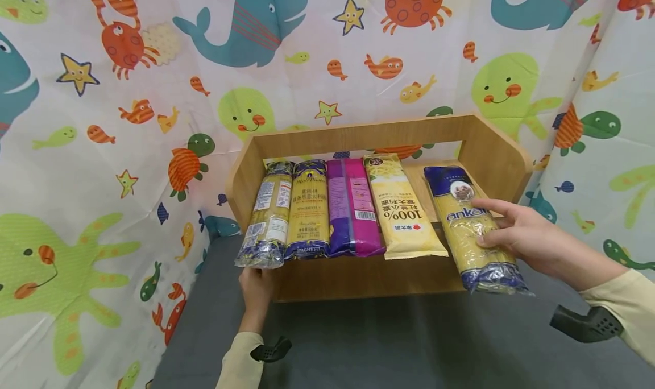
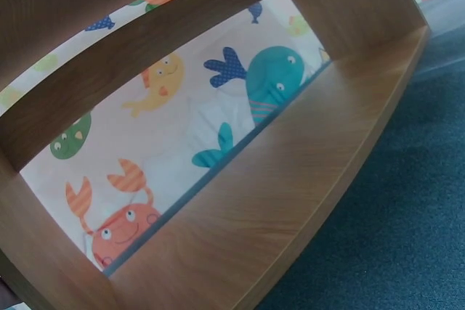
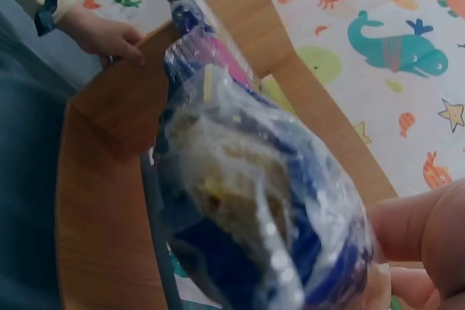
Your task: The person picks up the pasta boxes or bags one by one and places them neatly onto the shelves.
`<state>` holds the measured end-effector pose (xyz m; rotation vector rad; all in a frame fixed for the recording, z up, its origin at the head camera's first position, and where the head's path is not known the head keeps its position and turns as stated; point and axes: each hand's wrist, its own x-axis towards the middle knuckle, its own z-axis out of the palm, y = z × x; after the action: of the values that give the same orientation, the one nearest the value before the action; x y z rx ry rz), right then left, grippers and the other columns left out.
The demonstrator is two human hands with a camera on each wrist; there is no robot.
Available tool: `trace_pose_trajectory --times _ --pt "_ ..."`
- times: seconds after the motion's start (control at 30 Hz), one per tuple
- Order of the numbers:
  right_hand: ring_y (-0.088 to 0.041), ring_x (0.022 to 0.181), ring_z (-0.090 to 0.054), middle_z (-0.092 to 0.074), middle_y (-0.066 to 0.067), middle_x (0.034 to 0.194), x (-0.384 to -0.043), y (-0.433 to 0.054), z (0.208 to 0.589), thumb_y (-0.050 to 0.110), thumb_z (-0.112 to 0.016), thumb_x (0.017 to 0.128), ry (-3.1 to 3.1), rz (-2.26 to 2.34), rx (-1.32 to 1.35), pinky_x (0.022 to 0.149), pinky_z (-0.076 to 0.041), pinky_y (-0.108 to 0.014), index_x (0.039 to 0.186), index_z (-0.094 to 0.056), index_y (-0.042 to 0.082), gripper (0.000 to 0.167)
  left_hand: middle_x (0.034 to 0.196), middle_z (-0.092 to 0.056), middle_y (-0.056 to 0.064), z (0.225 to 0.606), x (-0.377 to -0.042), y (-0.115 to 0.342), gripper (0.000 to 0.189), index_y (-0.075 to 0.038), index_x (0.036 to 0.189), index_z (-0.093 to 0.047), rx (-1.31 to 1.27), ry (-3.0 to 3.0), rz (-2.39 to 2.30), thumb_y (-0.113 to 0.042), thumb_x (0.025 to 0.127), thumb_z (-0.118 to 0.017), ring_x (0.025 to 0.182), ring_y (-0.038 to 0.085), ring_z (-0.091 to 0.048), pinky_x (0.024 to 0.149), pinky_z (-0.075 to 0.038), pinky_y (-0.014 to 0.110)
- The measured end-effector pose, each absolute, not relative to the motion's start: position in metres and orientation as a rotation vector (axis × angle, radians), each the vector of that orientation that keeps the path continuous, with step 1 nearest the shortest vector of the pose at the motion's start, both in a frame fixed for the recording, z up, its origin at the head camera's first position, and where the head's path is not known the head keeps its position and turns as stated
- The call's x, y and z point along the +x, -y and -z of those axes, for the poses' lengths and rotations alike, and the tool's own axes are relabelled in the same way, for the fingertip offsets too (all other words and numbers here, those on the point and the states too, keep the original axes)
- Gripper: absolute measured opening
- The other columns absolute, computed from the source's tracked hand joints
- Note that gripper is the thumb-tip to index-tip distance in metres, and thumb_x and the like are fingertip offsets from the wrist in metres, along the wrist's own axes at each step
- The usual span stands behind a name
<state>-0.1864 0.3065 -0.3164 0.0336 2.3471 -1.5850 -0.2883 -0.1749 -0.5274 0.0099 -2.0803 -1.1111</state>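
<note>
My right hand [image 1: 532,235] grips a spaghetti packet [image 1: 463,230] with blue ends and yellow pasta, thumb and fingers on its right half. The packet leans at the right end of a wooden shelf [image 1: 368,281], its lower end jutting past the front edge. In the right wrist view the packet's crinkled clear end [image 3: 240,201] fills the middle. My left hand [image 1: 257,289] holds the shelf's left side panel below the leftmost pasta packet [image 1: 268,212]; the right wrist view shows that hand [image 3: 109,38] with its fingers over the panel's edge.
Beside the leftmost packet lie a yellow-and-blue spaghetti packet [image 1: 309,212], a magenta packet [image 1: 353,207] and a cream-yellow pasta packet [image 1: 401,207]. The shelf stands on a dark grey surface [image 1: 358,343]. Behind it hangs a curtain [image 1: 317,36] printed with sea animals.
</note>
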Motion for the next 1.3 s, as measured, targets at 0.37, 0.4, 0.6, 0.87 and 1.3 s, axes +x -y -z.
trace_pose_trajectory --times 0.37,0.4,0.6,0.87,1.3 --pt "-0.025 0.108 -0.057 -0.023 -0.039 0.153 -0.228 -0.290 0.301 0.006 -0.058 0.097 -2.468 1.463 0.096 0.079 -0.055 -0.030 0.164 -0.003 0.010 0.086 0.072 -0.066 0.025 0.530 -0.288 0.175 0.009 0.005 0.079 -0.063 0.015 2.081 1.103 0.001 0.087 -0.063 0.062 0.039 -0.058 0.059 -0.044 0.056" --pt "-0.026 0.108 -0.057 -0.023 -0.039 0.153 -0.232 -0.290 0.301 0.006 -0.057 0.097 -2.470 1.459 0.097 0.079 -0.055 -0.030 0.164 -0.003 0.009 0.086 0.072 -0.066 0.025 0.530 -0.288 0.175 0.010 0.005 0.079 -0.064 0.012 2.080 1.103 0.001 0.087 -0.063 0.062 0.038 -0.058 0.060 -0.044 0.055" --pt "-0.027 0.104 -0.059 -0.029 -0.040 0.150 -0.246 -0.288 0.300 0.006 -0.059 0.096 -2.572 1.375 0.082 0.076 -0.053 -0.029 0.163 -0.007 0.005 0.085 0.076 -0.069 0.025 0.529 -0.288 0.174 0.009 0.005 0.084 -0.066 -0.005 2.071 1.113 -0.001 0.089 -0.063 0.064 0.037 -0.062 0.060 -0.046 0.054" --pt "-0.019 0.093 -0.066 -0.033 -0.045 0.150 -0.252 -0.282 0.302 0.011 -0.059 0.098 -2.633 1.303 0.056 0.074 -0.054 -0.028 0.162 0.002 0.006 0.088 0.077 -0.069 0.023 0.527 -0.287 0.174 0.008 0.005 0.090 -0.068 0.005 2.092 1.097 -0.001 0.091 -0.062 0.063 0.030 -0.058 0.059 -0.044 0.047" --pt "-0.040 0.119 -0.051 -0.025 -0.043 0.155 -0.254 -0.277 0.307 0.017 -0.059 0.098 -2.771 1.097 -0.096 0.096 -0.044 -0.041 0.161 -0.003 -0.001 0.086 0.071 -0.066 0.022 0.527 -0.288 0.175 0.007 0.005 0.084 -0.065 -0.013 2.051 1.088 0.000 0.088 -0.063 0.059 0.026 -0.052 0.056 -0.042 0.046"
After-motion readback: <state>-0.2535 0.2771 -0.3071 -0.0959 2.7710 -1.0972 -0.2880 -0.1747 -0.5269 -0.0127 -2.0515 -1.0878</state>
